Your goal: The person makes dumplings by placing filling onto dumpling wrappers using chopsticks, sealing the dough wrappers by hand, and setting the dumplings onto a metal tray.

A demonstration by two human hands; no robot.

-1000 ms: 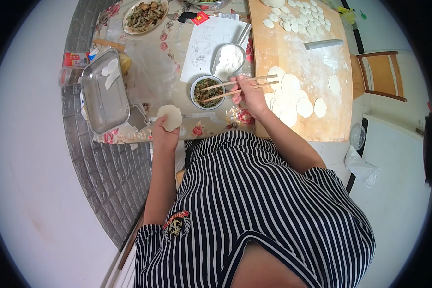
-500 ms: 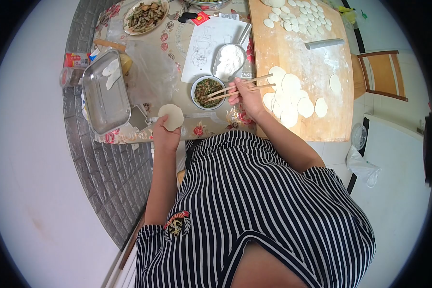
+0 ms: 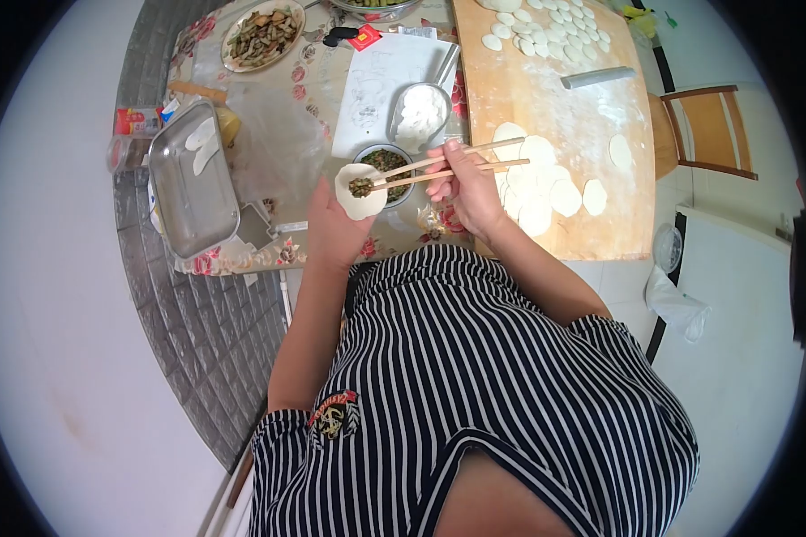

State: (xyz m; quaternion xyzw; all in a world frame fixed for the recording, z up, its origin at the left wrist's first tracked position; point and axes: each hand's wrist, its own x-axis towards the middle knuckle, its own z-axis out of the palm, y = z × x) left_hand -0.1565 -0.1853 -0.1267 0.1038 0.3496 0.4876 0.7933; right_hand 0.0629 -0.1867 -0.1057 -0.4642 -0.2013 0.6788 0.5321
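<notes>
My left hand (image 3: 336, 228) holds a round dumpling wrapper (image 3: 361, 204) just left of the filling bowl, its fingers mostly behind the dough. A dark green clump of filling (image 3: 361, 187) lies on the wrapper at the chopstick tips. The chopsticks (image 3: 461, 158) are gripped in my right hand (image 3: 468, 190), pointing left across the bowl (image 3: 412, 183) of chopped filling. Behind the bowl is a metal scoop (image 3: 445, 67) of white flour (image 3: 424, 109). More wrappers (image 3: 535, 183) overlap on the wooden board (image 3: 591, 242) right of my right hand.
A metal tray (image 3: 192, 234) with two pale pieces of dough stands at the left. Farther back are a plate of cooked food (image 3: 264, 38) and a paper sheet (image 3: 367, 80). On the board lie a grey rolling pin (image 3: 597, 78) and several small dough discs (image 3: 555, 31).
My left hand has brought the wrapper right, up to the bowl's edge. The chopsticks have moved from inside the bowl to the wrapper, where filling now sits.
</notes>
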